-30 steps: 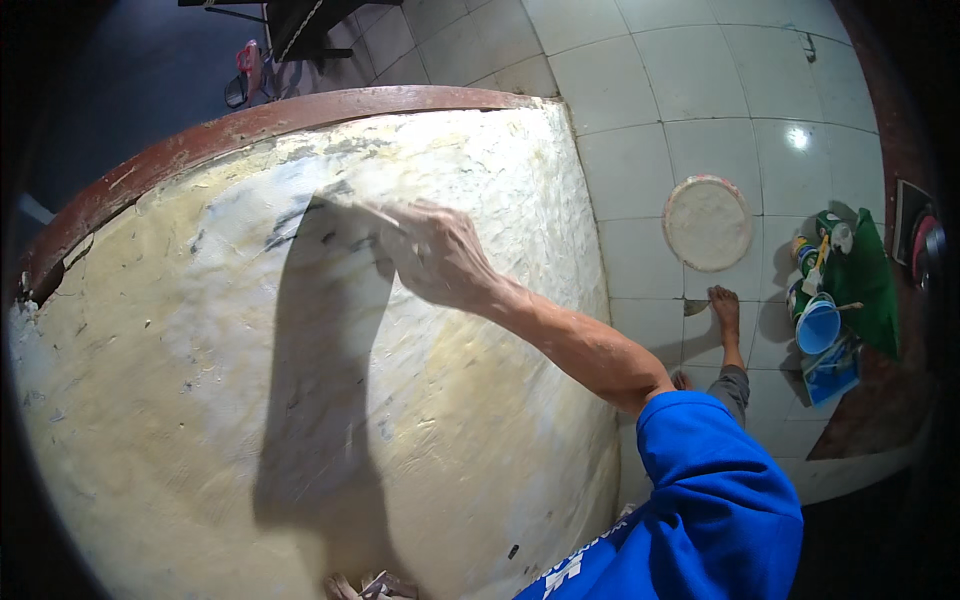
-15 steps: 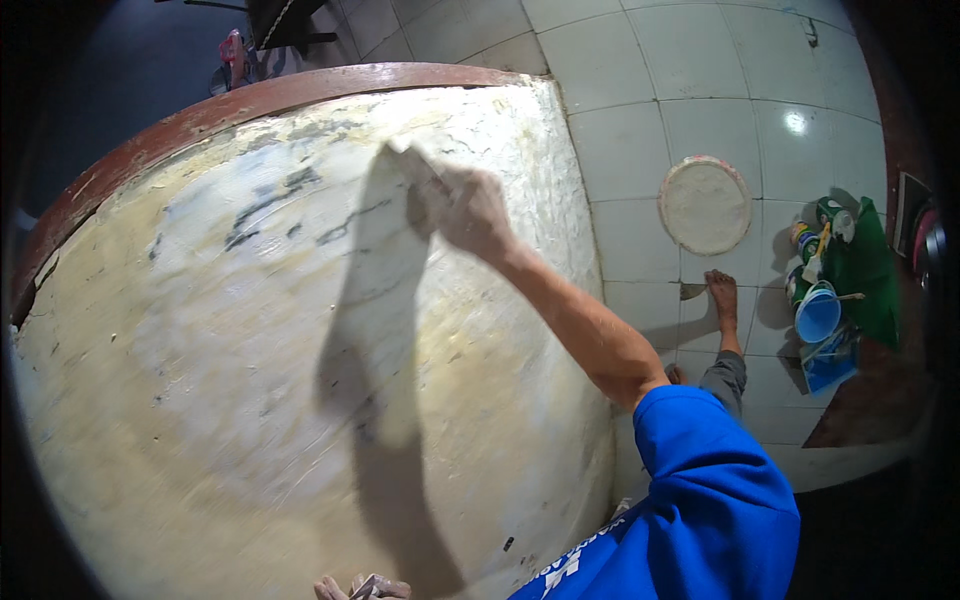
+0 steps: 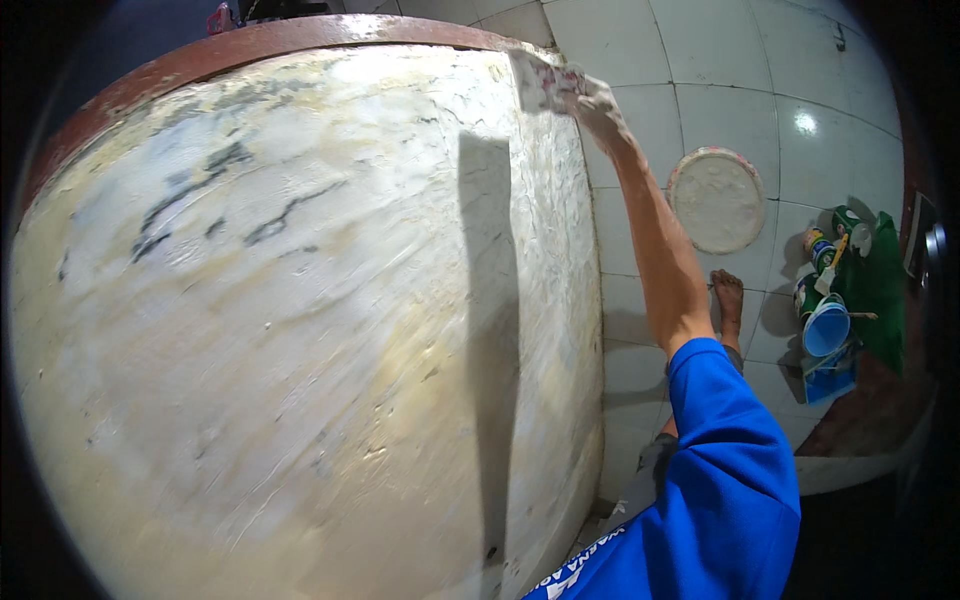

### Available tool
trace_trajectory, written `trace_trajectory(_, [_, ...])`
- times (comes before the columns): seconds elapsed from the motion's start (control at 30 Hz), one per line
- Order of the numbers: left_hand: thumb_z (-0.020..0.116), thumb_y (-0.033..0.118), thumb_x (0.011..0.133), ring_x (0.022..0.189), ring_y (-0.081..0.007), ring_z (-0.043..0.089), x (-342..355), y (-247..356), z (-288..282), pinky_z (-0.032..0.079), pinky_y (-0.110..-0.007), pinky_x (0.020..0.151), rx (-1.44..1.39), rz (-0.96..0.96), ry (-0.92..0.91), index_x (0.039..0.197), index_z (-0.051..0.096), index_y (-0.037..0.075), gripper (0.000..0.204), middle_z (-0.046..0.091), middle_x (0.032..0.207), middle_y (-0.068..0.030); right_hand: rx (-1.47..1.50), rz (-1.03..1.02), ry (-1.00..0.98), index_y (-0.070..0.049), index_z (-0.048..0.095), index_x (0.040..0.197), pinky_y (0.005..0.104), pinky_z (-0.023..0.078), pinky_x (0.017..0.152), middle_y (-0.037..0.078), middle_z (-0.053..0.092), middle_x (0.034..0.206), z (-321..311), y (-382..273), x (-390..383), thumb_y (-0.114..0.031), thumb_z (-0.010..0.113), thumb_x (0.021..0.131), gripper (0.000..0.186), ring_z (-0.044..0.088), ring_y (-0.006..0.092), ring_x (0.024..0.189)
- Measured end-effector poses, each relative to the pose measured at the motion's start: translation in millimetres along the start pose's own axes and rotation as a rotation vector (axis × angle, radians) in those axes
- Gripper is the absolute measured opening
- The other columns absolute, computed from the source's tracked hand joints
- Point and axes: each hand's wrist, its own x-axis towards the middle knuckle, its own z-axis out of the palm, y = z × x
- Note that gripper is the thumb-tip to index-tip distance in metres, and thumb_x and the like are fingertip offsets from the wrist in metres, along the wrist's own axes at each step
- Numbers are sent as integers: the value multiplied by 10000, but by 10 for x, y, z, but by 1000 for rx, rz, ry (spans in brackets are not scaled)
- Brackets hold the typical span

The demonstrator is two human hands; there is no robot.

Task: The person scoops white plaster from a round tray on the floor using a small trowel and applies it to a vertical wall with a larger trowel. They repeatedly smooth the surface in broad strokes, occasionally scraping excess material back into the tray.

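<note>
My right hand (image 3: 600, 110) is at the far right edge of a mottled cream and white plastered surface (image 3: 230, 330), near its upper corner. Its fingers are closed around what looks like a flat, putty-smeared scraper (image 3: 545, 82); smear and shadow blur its outline. The tool lies against or very near the narrow strip along that edge. Dark grey streaks and fine ridges mark the plaster, and a long shadow of my arm falls across it. My left hand is out of view.
A red-brown border (image 3: 300, 38) runs along the surface's far edge. On the tiled floor (image 3: 610, 30) to the right lies a round, white-crusted lid or disc (image 3: 716, 200). Beyond my bare foot (image 3: 728, 295) stand several cans, a blue bucket (image 3: 826, 328), a blue tray (image 3: 830, 378) and a green sheet (image 3: 882, 290).
My right hand has moved right and farther away, from the middle of the plaster to its right edge, still holding the tool. My left hand has dropped out of view at the bottom.
</note>
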Motion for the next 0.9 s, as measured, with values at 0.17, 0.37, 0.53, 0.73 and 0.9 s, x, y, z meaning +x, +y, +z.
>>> trace_trajectory(0.17, [570,333,966,1064,-249,631,-53,-23,3,412,-625,1038,55,-10,4,1282,477,70,422,654,1174,-91,-303,-214,-12,-54,713,1159,307,552,771,75,744,954,111,30,433,-91,626,917,260,702,160,869])
trace_trajectory(0.37, [574,315,965,1056,-257,635,-140,-54,-28,424,-616,1032,101,-28,25,1267,488,62,403,655,1161,-99,-327,-592,105,-151,723,1195,314,555,799,96,747,1068,490,-19,558,-34,573,900,350,723,201,920])
trace_trajectory(0.53, [578,299,964,1049,-263,638,-108,-102,49,433,-609,1027,114,-28,32,1254,498,56,387,656,1150,-106,-432,-704,206,-196,715,1244,369,572,862,143,701,1211,898,486,-146,-3,583,828,477,711,322,1032])
trace_trajectory(0.73, [582,281,963,1040,-271,642,-180,-133,20,444,-600,1021,143,-68,44,1239,510,48,368,657,1136,-114,-405,-589,-37,-179,735,1203,367,565,854,147,723,1142,209,392,-238,-44,566,913,361,716,312,1016])
trace_trajectory(0.9, [585,266,962,1033,-277,645,-114,-177,100,454,-592,1016,176,-25,83,1226,520,41,352,658,1125,-121,-534,-733,83,-63,688,1215,385,561,801,171,723,1113,138,57,781,-90,588,931,302,714,336,890])
